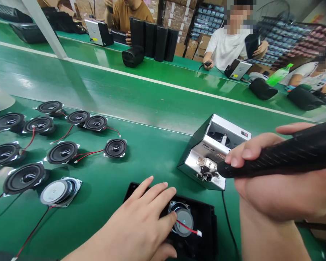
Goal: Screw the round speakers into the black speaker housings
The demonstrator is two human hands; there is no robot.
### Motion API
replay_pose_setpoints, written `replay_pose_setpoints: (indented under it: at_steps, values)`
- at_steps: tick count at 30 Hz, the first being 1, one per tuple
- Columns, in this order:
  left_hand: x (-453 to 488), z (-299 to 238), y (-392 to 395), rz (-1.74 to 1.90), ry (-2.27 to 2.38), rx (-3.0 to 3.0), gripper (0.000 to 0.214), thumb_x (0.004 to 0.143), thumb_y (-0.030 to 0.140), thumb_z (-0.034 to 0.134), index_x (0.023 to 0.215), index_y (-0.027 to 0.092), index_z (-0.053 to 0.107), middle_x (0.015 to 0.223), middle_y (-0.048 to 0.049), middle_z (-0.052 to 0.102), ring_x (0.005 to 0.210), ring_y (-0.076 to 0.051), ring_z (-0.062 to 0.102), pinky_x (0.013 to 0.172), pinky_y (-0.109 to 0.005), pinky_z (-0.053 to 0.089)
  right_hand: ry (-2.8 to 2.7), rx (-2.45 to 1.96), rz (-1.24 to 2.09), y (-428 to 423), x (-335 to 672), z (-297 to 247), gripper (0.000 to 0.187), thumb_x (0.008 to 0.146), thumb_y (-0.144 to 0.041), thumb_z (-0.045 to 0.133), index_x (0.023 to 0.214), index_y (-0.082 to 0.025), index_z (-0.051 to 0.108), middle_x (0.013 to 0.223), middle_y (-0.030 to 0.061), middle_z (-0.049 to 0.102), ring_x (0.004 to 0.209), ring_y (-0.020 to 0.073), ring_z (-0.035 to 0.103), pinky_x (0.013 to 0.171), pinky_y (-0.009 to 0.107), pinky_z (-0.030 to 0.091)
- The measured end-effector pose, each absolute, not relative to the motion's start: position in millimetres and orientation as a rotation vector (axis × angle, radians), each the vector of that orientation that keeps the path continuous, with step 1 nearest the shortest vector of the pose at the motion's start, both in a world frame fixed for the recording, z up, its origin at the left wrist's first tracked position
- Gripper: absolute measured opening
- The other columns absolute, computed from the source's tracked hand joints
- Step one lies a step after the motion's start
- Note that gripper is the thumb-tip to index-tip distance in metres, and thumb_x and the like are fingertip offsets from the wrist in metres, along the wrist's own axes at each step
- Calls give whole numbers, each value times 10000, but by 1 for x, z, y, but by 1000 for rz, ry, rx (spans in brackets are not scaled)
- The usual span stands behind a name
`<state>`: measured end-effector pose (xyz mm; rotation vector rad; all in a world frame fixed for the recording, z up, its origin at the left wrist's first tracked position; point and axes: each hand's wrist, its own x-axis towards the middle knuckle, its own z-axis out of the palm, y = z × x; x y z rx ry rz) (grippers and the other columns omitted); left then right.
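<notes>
Here we are at the long green counter [103, 170], with a white line running along its far section; across it, a person in a white T-shirt [225, 49] is handling a black speaker cabinet [252, 45], and a person in a tan shirt [130, 14] is sitting behind a row of upright black cabinets [154, 43]; cartons [203, 41] are stacking up behind them! Up close, the right hand [277, 185] is wrapping around a black electric screwdriver [288, 156], the fingers [250, 148] closed firmly on its grip; its tip is reaching just beside the rail of a silver screw feeder [214, 152]. The left hand [136, 224] is pressing down on a black speaker housing [203, 224], its fingers [157, 192] open and spread, the thumb lying against a speaker driver [183, 219] seated inside it; ten more drivers [62, 152] are lying apart on the counter, nine face-up, one showing its magnet; red-and-black leads [32, 235] are trailing from them; and a red lead [186, 228] is running across the seated driver to a tiny white connector [199, 233]!
</notes>
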<state>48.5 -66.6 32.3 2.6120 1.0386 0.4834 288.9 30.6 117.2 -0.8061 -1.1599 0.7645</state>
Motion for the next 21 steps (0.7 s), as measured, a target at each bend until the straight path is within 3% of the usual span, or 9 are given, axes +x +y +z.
replay_pose_setpoints:
  at_steps: [5, 10, 13, 21]
  values:
    - [38, 34, -65, 442, 985, 2598, 515, 973, 691, 738, 1204, 234, 798, 1667, -160, 556, 1512, -390, 555, 1325, -624, 359, -1213, -839, 672, 30, 286, 111, 412, 1082, -565, 408, 1079, -255, 679, 625, -39, 603, 492, 176, 562, 457, 305, 476]
    - [45, 51, -61, 301, 1047, 2502, 468, 932, 680, 797, 1115, 250, 829, 1687, -120, 544, 1495, -407, 578, 1283, -663, 432, -1237, -824, 529, 46, 298, 105, 600, 1026, -786, 383, 1013, -284, 711, 508, -53, 567, 344, 210, 463, 287, 353, 372]
    - [46, 53, -62, 294, 1054, 2487, 452, 950, 670, 780, 1107, 249, 829, 1697, -113, 532, 1497, -412, 574, 1279, -683, 432, -1250, -795, 528, 51, 299, 102, 651, 936, -901, 484, 1011, -295, 711, 509, -59, 580, 328, 210, 460, 287, 352, 371]
    - [43, 52, -62, 333, 1051, 2506, 580, 953, 680, 769, 1398, 312, 722, 1674, -127, 555, 1466, -422, 599, 1219, -716, 481, -1175, -865, 531, 34, 276, 109, 644, 993, -853, 442, 1045, -259, 685, 540, -48, 608, 362, 221, 493, 319, 382, 393]
